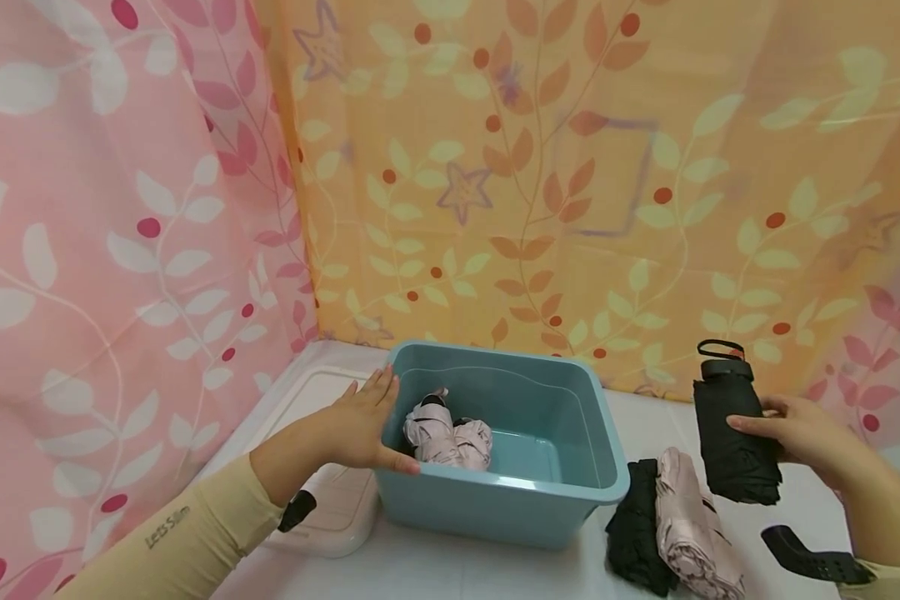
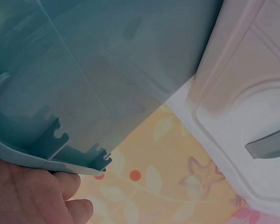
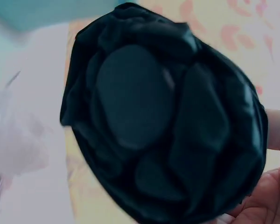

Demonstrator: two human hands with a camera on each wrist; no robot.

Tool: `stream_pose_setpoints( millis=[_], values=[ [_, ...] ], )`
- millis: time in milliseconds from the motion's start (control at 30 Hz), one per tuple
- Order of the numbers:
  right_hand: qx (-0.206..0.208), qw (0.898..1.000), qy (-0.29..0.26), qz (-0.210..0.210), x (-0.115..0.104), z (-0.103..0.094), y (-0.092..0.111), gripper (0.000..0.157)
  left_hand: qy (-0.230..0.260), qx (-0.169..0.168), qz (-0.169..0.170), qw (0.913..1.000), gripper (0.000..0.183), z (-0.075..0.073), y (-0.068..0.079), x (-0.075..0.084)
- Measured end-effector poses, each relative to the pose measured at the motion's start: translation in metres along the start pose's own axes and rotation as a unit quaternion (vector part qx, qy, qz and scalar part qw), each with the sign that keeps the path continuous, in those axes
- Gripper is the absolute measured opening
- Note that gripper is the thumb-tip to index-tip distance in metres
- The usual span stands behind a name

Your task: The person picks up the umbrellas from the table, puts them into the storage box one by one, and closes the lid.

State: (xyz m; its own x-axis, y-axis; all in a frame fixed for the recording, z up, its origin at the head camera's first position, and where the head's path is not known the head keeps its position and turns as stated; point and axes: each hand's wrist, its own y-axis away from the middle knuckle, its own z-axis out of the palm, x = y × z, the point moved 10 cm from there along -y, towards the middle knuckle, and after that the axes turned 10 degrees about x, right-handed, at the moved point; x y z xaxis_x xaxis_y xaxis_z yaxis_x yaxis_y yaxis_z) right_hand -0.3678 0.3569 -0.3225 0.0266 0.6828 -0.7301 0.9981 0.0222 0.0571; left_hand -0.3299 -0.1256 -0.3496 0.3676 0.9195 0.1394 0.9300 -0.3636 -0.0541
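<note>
My right hand (image 1: 810, 433) grips a folded black umbrella (image 1: 731, 429) above the table, thumb across its near side and wrist-strap end up. The right wrist view is filled by the gathered black fabric (image 3: 130, 98) at one end of it. My left hand (image 1: 352, 425) rests on the left rim of a blue plastic bin (image 1: 487, 508), fingers spread along it and thumb at the front edge. Inside the bin, at its left end, lie two folded pale pink umbrellas (image 1: 435, 433). Fingers (image 2: 79, 210) show beneath the rim in the left wrist view.
Right of the bin, a folded black umbrella (image 1: 633, 529) lies beside folded pale pink ones (image 1: 690, 533) on the white table. A white lid (image 1: 333, 521) lies left of the bin, partly under my left arm. Patterned curtains (image 1: 450, 250) stand behind and at the sides.
</note>
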Motion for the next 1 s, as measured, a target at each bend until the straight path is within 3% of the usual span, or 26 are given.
stream_pose_setpoints(
  millis=[267,500,667,1000],
  values=[
    [0.0,0.997,-0.013,-0.077,-0.078,0.03,-0.013,0.062,0.001,0.002,0.004,1.0,0.13,0.0,-0.001,0.001],
    [-0.023,0.996,-0.036,-0.084,-0.132,0.067,-0.026,0.067,0.017,0.007,0.008,0.9998,0.131,-0.003,-0.001,0.002],
    [-0.054,0.993,-0.064,-0.078,-0.159,0.1,-0.034,0.064,0.006,0.003,0.004,1.0,0.132,0.0,-0.003,0.0],
    [-0.086,0.991,-0.07,-0.076,-0.193,0.155,-0.052,0.053,-0.006,-0.003,0.0,1.0,0.13,0.0,-0.003,-0.001]
  ],
)
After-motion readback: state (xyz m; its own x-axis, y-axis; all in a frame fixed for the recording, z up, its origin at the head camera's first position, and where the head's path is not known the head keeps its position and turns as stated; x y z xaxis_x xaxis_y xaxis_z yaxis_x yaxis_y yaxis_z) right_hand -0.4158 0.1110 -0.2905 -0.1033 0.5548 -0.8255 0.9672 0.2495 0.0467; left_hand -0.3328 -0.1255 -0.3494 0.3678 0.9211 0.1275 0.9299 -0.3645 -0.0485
